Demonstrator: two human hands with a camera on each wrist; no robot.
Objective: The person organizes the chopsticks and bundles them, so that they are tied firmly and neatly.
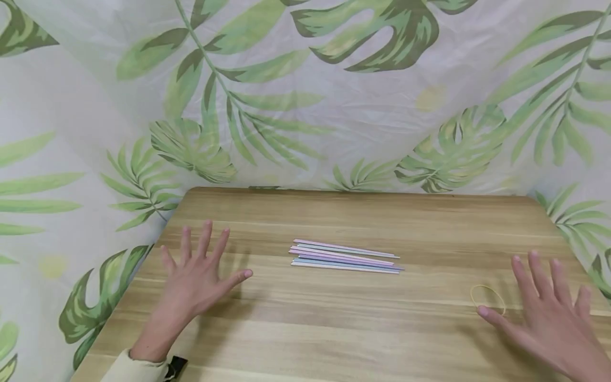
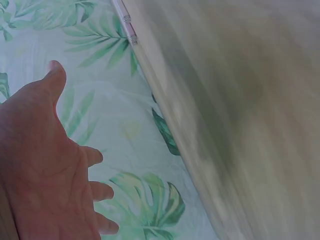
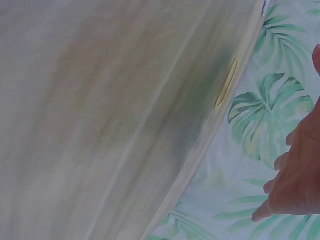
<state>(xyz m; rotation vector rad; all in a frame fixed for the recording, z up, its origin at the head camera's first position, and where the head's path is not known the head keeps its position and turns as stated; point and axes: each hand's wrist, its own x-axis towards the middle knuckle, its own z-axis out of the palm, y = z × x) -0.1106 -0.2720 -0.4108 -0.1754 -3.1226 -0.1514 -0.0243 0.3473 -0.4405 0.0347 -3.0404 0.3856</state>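
Observation:
A loose bundle of thin pastel sticks point(image 1: 346, 258), pink, white and blue, lies crosswise on the wooden table. To its left my left hand point(image 1: 195, 281) is held with fingers spread and touches none of them; its palm side shows in the left wrist view. My right hand point(image 1: 549, 323), also spread, is at the far right with nothing in it. By its thumb is a thin yellow rubber band point(image 1: 482, 285) on the tabletop. Thumb and band overlap in the head view, but the right wrist view shows the rubber band point(image 3: 226, 81) apart from the hand.
The wooden table point(image 1: 334, 329) has rounded far corners. Behind it and along both sides hangs a pale cloth point(image 1: 363, 116) with a green leaf print. A small black object point(image 1: 176, 367) sits at the left sleeve cuff point(image 1: 136, 369).

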